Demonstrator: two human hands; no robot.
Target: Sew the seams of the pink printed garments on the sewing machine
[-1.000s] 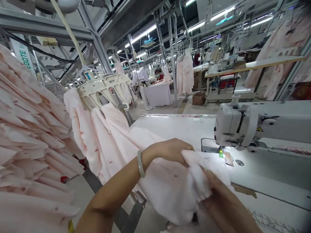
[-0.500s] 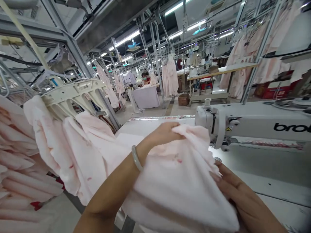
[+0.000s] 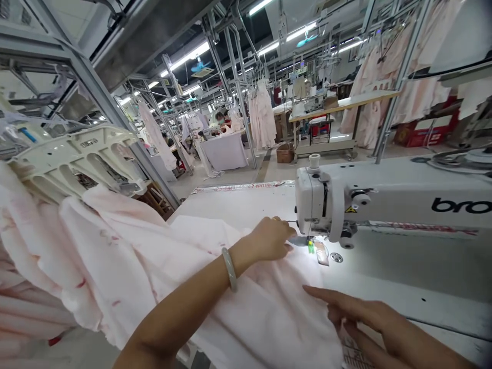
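A pale pink garment (image 3: 269, 302) with small reddish marks is spread over the machine bed, its edge close to the needle area. My left hand (image 3: 271, 238), with a pale bangle on the wrist, is closed on the cloth just left of the presser foot (image 3: 310, 247). At the cloth's right edge is my right hand (image 3: 357, 312). Its index finger stretches over the fabric while the other fingers curl at the edge, partly hidden. The white sewing machine (image 3: 400, 200) stands beyond and right of both hands, its lamp lighting the needle plate.
Left of me, more pink fabric hangs beneath a cream slotted plastic hanger (image 3: 80, 154). Ruler markings (image 3: 355, 356) show on the table by my right hand. Farther back are a wooden-edged table (image 3: 346, 110), a brown box (image 3: 285, 152), hanging garments (image 3: 262, 115) and a seated person (image 3: 223, 122).
The raised cloth has come down flat onto the machine bed, toward the needle. My left hand moved lower beside the presser foot. My right index finger now reaches out across the fabric.
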